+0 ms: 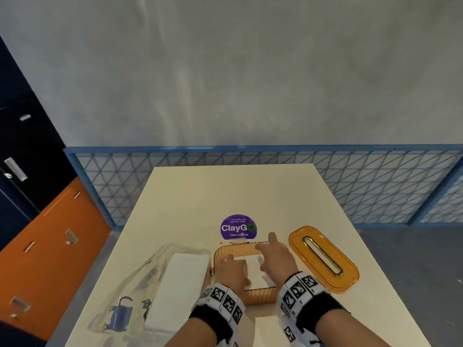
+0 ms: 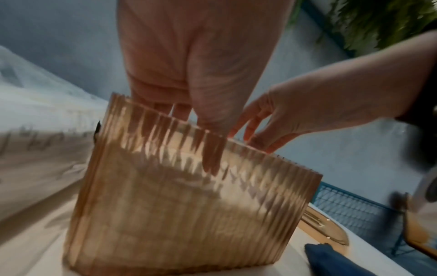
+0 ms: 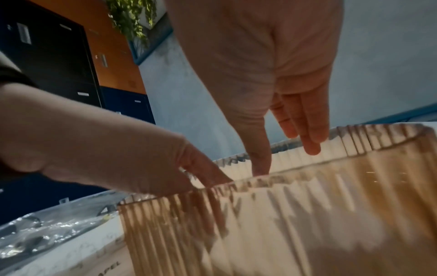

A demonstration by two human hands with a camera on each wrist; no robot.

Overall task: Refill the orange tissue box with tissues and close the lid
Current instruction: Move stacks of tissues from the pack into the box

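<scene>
The orange ribbed tissue box (image 1: 236, 250) stands open on the table, with a white stack of tissues (image 1: 254, 271) inside. My left hand (image 1: 231, 267) reaches into the box at its left side, straight fingers down on the tissues. My right hand (image 1: 273, 256) hovers over the right half of the box with fingers spread and straight, holding nothing. The orange lid (image 1: 323, 259) with its gold-rimmed slot lies flat to the right of the box. In the left wrist view my fingers (image 2: 182, 112) dip behind the box wall (image 2: 189, 196). In the right wrist view my fingertips (image 3: 309, 138) hang just above the rim (image 3: 295, 173).
A clear plastic bag (image 1: 140, 296) with a white tissue pack (image 1: 178, 284) lies left of the box. A purple round sticker (image 1: 238, 227) is on the cream table (image 1: 225, 191) behind it. Something white (image 1: 266, 329) lies near the front edge. A blue mesh fence (image 1: 375, 184) borders the table.
</scene>
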